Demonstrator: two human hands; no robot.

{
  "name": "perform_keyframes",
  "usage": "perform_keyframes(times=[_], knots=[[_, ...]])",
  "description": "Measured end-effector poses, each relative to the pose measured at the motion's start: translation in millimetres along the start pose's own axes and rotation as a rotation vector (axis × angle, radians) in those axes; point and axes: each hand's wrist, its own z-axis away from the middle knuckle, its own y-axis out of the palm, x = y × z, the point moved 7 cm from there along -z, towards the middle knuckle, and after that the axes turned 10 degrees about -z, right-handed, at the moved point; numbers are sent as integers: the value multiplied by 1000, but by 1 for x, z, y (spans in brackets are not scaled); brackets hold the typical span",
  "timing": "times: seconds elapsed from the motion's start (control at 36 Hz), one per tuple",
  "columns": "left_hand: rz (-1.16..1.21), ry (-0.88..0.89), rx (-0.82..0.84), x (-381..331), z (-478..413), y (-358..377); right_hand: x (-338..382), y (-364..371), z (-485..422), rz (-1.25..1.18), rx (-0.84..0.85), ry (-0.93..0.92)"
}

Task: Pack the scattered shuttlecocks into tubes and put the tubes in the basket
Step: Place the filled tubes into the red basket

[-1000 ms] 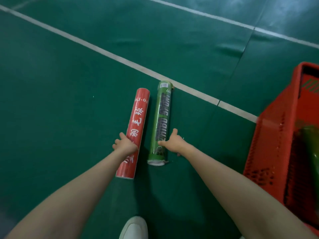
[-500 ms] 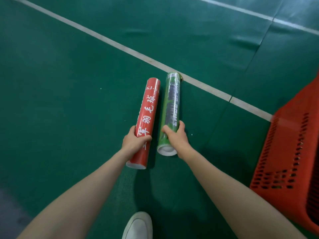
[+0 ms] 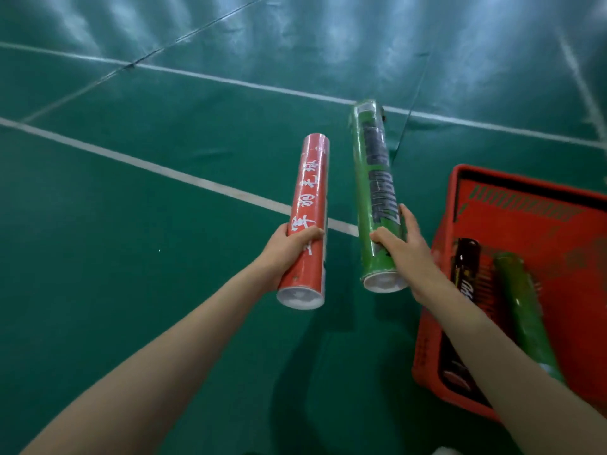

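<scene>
Both outstretched: left hand (image 3: 289, 247) grips red tube (image 3: 308, 205); right hand (image 3: 405, 244) (likewise) green tube (image 3: 374, 192).

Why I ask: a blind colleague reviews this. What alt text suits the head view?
The left hand grips a red tube and the right hand a green tube, above a green floor. At right, a red basket holds a dark tube and a second green tube.

basket (image 3: 427, 356) cropped at right edge — dark tube (image 3: 466, 264) inside partly behind forearm (image 3: 486, 349)

Dim even light; glare streaks on floor (image 3: 328, 31) at top; basket (image 3: 512, 231) motion-blurred; wide-angle bending at edges
</scene>
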Motion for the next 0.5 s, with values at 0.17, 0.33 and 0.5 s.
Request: perform_keyframes(times=[0.17, 0.33, 0.5], knots=[[-63, 29, 120, -53, 24, 65, 13, -87, 34, -12, -163, 1], [-130, 46, 191, -79, 32, 134, 0, -164, 66, 54, -237, 36], [-119, 42, 266, -87, 31, 203, -33, -213, 92, 146, -292, 87]])
